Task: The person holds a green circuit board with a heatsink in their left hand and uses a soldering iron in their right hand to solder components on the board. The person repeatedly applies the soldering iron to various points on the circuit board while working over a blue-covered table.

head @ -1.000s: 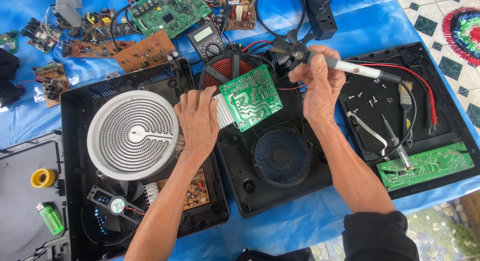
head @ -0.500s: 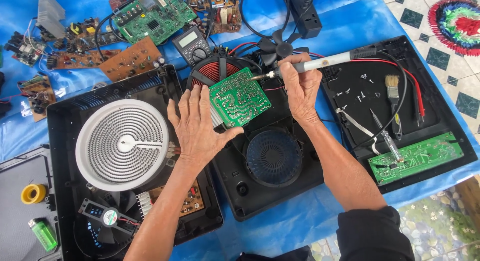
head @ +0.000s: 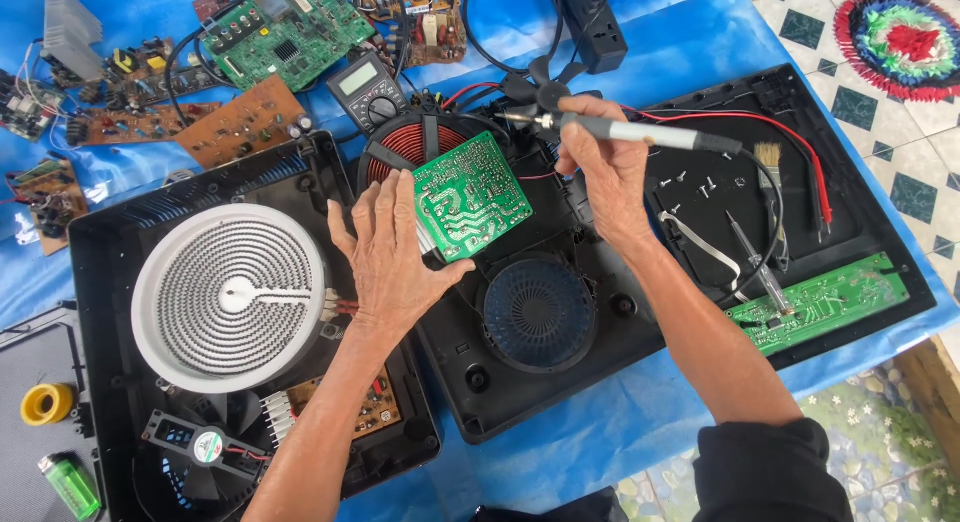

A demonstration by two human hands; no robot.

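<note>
The left hand [head: 385,252] grips the green circuit board [head: 472,194] over the open black cooker base [head: 520,382]. The right hand [head: 605,172] grasps the soldering iron [head: 620,132], tip above the board near the multimeter [head: 368,90] and copper coil [head: 400,147].

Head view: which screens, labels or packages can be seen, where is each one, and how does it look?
Multimeter: above the red coil, dark body, pale grey rectangular screen, round dial.
Fan label: round white sticker with red and green marks, on the small black fan at lower left.
Green lighter: bottom left corner, translucent green; any label is too small to tell.
Packages: none visible.
</note>
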